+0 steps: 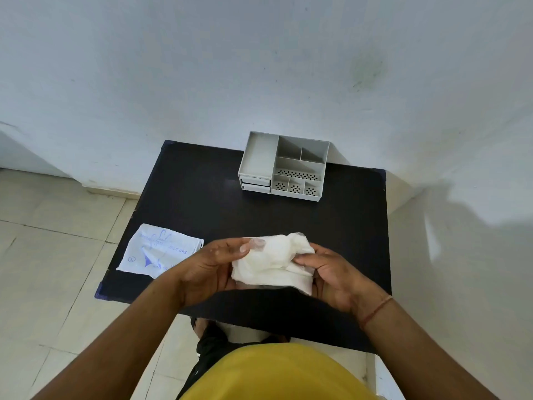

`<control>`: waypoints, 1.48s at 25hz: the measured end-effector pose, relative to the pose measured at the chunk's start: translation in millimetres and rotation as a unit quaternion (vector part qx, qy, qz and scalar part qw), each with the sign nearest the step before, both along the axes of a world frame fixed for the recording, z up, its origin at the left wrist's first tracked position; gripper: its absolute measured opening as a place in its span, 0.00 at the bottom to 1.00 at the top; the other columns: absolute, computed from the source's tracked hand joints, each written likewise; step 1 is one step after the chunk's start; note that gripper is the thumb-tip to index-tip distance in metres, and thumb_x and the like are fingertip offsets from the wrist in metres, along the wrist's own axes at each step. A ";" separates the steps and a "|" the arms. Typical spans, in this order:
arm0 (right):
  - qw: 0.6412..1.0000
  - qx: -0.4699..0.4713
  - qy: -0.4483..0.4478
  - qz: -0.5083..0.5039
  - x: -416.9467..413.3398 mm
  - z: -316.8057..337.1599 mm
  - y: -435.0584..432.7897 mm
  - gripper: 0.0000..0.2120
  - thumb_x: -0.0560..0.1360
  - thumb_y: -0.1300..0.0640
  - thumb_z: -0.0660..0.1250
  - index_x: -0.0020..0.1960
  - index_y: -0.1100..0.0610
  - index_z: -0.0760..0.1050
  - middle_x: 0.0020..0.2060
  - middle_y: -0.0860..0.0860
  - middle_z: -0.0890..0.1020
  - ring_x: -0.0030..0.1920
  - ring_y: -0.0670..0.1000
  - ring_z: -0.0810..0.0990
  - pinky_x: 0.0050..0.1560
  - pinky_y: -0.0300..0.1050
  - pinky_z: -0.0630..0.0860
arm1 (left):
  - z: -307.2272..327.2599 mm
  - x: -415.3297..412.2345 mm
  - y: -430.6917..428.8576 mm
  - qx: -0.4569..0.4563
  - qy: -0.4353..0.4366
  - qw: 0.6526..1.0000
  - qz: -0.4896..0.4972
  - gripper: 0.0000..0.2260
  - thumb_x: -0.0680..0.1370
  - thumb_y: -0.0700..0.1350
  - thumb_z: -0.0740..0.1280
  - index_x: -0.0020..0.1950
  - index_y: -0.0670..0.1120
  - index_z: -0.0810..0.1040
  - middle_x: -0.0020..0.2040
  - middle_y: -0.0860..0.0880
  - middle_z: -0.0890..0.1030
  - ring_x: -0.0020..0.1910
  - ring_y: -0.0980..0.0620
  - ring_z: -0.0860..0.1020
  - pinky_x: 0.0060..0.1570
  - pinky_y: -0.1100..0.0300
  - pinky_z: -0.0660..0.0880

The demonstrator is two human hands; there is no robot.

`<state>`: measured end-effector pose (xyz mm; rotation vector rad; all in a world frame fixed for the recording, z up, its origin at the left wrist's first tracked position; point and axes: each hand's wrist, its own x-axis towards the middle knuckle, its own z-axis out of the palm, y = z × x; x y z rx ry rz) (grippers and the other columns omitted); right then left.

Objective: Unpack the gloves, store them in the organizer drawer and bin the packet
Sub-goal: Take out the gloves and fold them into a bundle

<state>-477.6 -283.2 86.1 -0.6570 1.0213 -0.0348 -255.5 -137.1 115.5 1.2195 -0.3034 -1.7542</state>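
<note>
White gloves [268, 262] bunched between two hands, one packet [157, 251] beside.

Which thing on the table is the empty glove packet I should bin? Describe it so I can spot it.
Start at the black table. At its near left corner lies the packet, a flat white sheet with blue print, overhanging the edge. Unlike the crumpled gloves in both hands or the grey organizer by the wall, it lies flat and untouched.

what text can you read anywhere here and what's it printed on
"GLOVES" - blue print on the white packet lying at the table's left edge.
"L" in a circle - the packet's lower left corner.
The cursive line above and the small print below are too blurred to read.
Organizer: no text visible.
</note>
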 end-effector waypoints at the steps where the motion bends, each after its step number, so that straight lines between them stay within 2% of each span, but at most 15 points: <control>1: 1.000 -0.007 -0.008 -0.001 -1.2 2.4 -3.8 0.15 0.81 0.64 0.67 0.63 0.54 0.85 0.63 0.62 0.86 0.68 0.68 0.82 0.71 0.69 0.76 | 1.7 4.6 0.5 -0.031 -0.001 0.999 -0.028 0.26 0.71 0.45 0.82 0.69 0.48 0.84 0.68 0.43 0.83 0.68 0.39 0.82 0.60 0.44 0.84; 3: 0.999 -0.017 -0.034 -0.003 -5.5 8.8 -10.3 0.14 0.81 0.65 0.67 0.60 0.53 0.87 0.64 0.61 0.86 0.69 0.67 0.80 0.74 0.71 0.71 | 4.7 15.2 0.8 -0.070 -0.005 0.994 -0.079 0.34 0.70 0.38 0.81 0.76 0.46 0.77 0.75 0.42 0.77 0.74 0.35 0.76 0.69 0.38 0.77; 6: 0.996 -0.041 -0.074 0.015 -10.3 17.4 -15.1 0.16 0.79 0.62 0.69 0.64 0.52 0.86 0.65 0.59 0.86 0.69 0.66 0.81 0.73 0.72 0.71 | 15.6 19.3 -2.3 -0.093 0.015 0.991 -0.093 0.35 0.73 0.38 0.78 0.80 0.47 0.73 0.78 0.41 0.72 0.73 0.34 0.76 0.65 0.36 0.80; 9: 0.994 -0.075 -0.072 0.039 -9.8 14.1 -16.6 0.18 0.80 0.61 0.69 0.68 0.50 0.82 0.65 0.59 0.85 0.68 0.66 0.82 0.70 0.76 0.72 | 23.4 3.9 -11.0 -0.045 -0.052 0.996 -0.058 0.23 0.77 0.44 0.76 0.73 0.49 0.81 0.74 0.44 0.76 0.65 0.38 0.82 0.51 0.41 0.86; 12: 0.991 -0.102 -0.060 0.060 -6.3 17.8 -15.2 0.17 0.80 0.59 0.70 0.67 0.48 0.83 0.63 0.58 0.86 0.66 0.65 0.83 0.68 0.75 0.74 | 17.5 -12.2 -18.8 0.012 -0.158 0.987 0.009 0.16 0.77 0.36 0.75 0.62 0.51 0.88 0.67 0.46 0.82 0.60 0.40 0.84 0.44 0.46 0.86; 15: 0.993 -0.075 -0.074 0.053 -6.8 23.8 -13.8 0.23 0.73 0.51 0.76 0.68 0.45 0.80 0.62 0.56 0.87 0.63 0.63 0.85 0.64 0.69 0.81 | 13.9 -20.2 -17.6 0.053 -0.183 0.978 0.080 0.14 0.75 0.34 0.77 0.57 0.48 0.89 0.64 0.44 0.83 0.55 0.38 0.85 0.40 0.49 0.85; 18: 0.987 -0.142 -0.047 0.054 4.0 24.9 -2.5 0.30 0.70 0.51 0.82 0.70 0.44 0.77 0.61 0.52 0.87 0.61 0.59 0.87 0.54 0.60 0.86 | 15.4 -22.3 -14.4 0.046 -0.207 0.976 0.057 0.13 0.75 0.36 0.78 0.58 0.47 0.88 0.61 0.41 0.85 0.51 0.38 0.87 0.38 0.48 0.86; 22: 0.989 -0.144 -0.037 -0.024 16.6 22.8 2.4 0.23 0.71 0.63 0.81 0.64 0.52 0.83 0.56 0.55 0.90 0.54 0.59 0.90 0.55 0.61 0.86 | 21.5 -17.2 -7.1 -0.012 -0.119 0.993 0.023 0.17 0.78 0.53 0.72 0.64 0.47 0.86 0.62 0.45 0.86 0.56 0.41 0.86 0.47 0.46 0.86; 24: 0.992 -0.111 -0.053 -0.040 13.9 22.0 -2.8 0.23 0.71 0.64 0.80 0.64 0.53 0.83 0.58 0.57 0.89 0.57 0.61 0.89 0.57 0.63 0.85 | 22.7 -4.3 1.4 -0.061 -0.051 0.997 0.010 0.20 0.78 0.55 0.73 0.66 0.46 0.85 0.68 0.46 0.82 0.62 0.40 0.84 0.54 0.45 0.85; 27: 0.993 -0.076 -0.088 -0.036 11.6 20.5 -7.2 0.22 0.73 0.66 0.78 0.66 0.55 0.83 0.60 0.58 0.88 0.60 0.63 0.87 0.60 0.66 0.83 | 20.6 18.1 12.2 -0.123 0.005 0.991 -0.054 0.19 0.76 0.32 0.75 0.66 0.44 0.85 0.74 0.42 0.78 0.71 0.34 0.78 0.61 0.44 0.83; 29: 0.993 -0.080 -0.081 -0.033 13.4 21.4 -8.4 0.21 0.73 0.66 0.78 0.65 0.56 0.84 0.59 0.57 0.89 0.60 0.62 0.88 0.58 0.62 0.84 | 20.7 22.2 7.5 -0.106 -0.085 0.987 -0.085 0.23 0.74 0.23 0.72 0.61 0.45 0.87 0.71 0.43 0.81 0.71 0.36 0.79 0.62 0.46 0.83; 31: 0.993 -0.094 -0.069 -0.034 12.6 20.8 -9.7 0.21 0.72 0.66 0.78 0.64 0.55 0.84 0.58 0.57 0.89 0.59 0.61 0.88 0.57 0.61 0.85 | 22.7 16.5 -1.0 -0.089 -0.193 0.973 -0.092 0.22 0.74 0.24 0.73 0.56 0.49 0.90 0.66 0.47 0.86 0.66 0.43 0.83 0.63 0.49 0.83; 33: 0.993 -0.098 -0.060 -0.036 11.0 19.4 -10.6 0.22 0.72 0.65 0.78 0.65 0.56 0.83 0.58 0.57 0.89 0.59 0.62 0.88 0.59 0.63 0.84 | 22.1 12.8 -5.7 -0.086 -0.239 0.962 -0.098 0.21 0.74 0.26 0.75 0.55 0.51 0.90 0.63 0.50 0.87 0.64 0.47 0.84 0.64 0.48 0.82; 35: 0.993 -0.097 -0.058 -0.035 8.9 17.1 -10.9 0.22 0.72 0.65 0.78 0.65 0.56 0.83 0.58 0.57 0.89 0.59 0.62 0.88 0.60 0.63 0.84 | 18.3 15.7 -4.3 -0.090 -0.218 0.963 -0.130 0.24 0.74 0.24 0.73 0.61 0.50 0.89 0.67 0.49 0.85 0.67 0.46 0.83 0.66 0.45 0.81; 37: 0.993 -0.097 -0.058 -0.034 6.3 15.3 -10.9 0.21 0.73 0.65 0.78 0.65 0.56 0.83 0.58 0.58 0.89 0.59 0.62 0.88 0.58 0.61 0.85 | 17.4 19.9 -1.3 -0.084 -0.142 0.974 -0.156 0.29 0.74 0.20 0.68 0.67 0.46 0.85 0.72 0.47 0.81 0.70 0.42 0.81 0.67 0.42 0.79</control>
